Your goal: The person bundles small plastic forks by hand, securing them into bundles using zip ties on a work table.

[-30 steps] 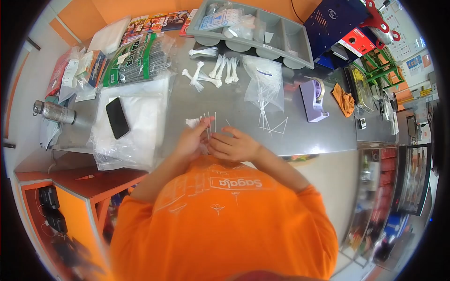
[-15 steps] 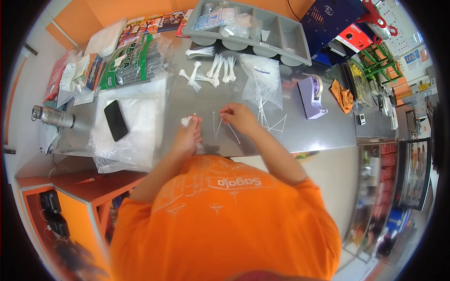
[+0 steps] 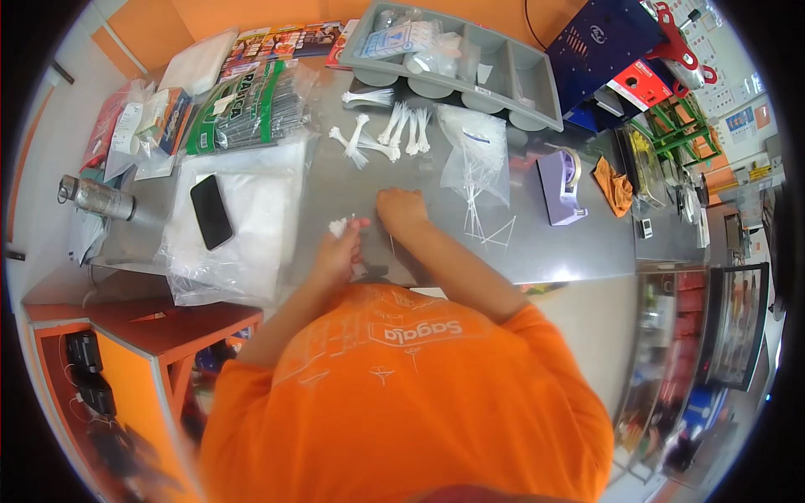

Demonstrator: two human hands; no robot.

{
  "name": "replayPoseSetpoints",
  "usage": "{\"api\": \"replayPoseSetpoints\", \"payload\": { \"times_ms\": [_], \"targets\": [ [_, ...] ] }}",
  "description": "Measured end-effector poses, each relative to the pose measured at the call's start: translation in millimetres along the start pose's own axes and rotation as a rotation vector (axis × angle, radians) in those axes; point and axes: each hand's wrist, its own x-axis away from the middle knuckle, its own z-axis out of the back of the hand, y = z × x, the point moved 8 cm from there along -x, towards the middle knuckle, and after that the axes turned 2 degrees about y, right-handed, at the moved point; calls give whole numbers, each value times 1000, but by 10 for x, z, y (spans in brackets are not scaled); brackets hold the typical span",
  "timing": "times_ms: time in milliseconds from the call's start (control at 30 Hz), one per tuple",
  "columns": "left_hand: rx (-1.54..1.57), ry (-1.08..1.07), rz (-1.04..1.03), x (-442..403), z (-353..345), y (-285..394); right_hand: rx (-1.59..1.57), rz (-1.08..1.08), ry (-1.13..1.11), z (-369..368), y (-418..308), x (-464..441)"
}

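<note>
A bundle of white cable ties (image 3: 340, 225) is gripped in my left hand (image 3: 337, 254), heads poking out past the thumb. My right hand (image 3: 402, 212) is just beside it, low over the metal table, fingers curled closed. A thin white strand, seemingly a cable tie (image 3: 392, 244), shows below those fingers; the rest is hidden by the hand. Farther back lie several tied bundles of cable ties (image 3: 405, 129). To the right, an open clear plastic bag (image 3: 475, 147) has loose cable ties (image 3: 489, 232) spilling from its mouth.
On the left are a black phone (image 3: 210, 212) on clear plastic bags (image 3: 264, 235), a metal bottle (image 3: 96, 197) and a green-labelled pack (image 3: 243, 109). A grey compartment tray (image 3: 457, 81) stands behind. A purple tape dispenser (image 3: 558, 191) and orange cloth (image 3: 613, 186) sit right.
My right hand has moved left and closer to my left hand, covering where single cable ties showed on the table. My left hand still grips its bundle. The view has shifted slightly.
</note>
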Motion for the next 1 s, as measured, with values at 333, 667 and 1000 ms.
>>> {"api": "replayPoseSetpoints", "payload": {
  "times_ms": [333,667,1000],
  "targets": [
    [101,143,-119,-40,183,43,-519,100,-73,-171,114,-31],
    [-4,34,173,55,19,-110,-830,410,338,643,-230,524],
    [146,-35,135,151,-72,55,-324,271,325,254,779,1259]
  ]
}}
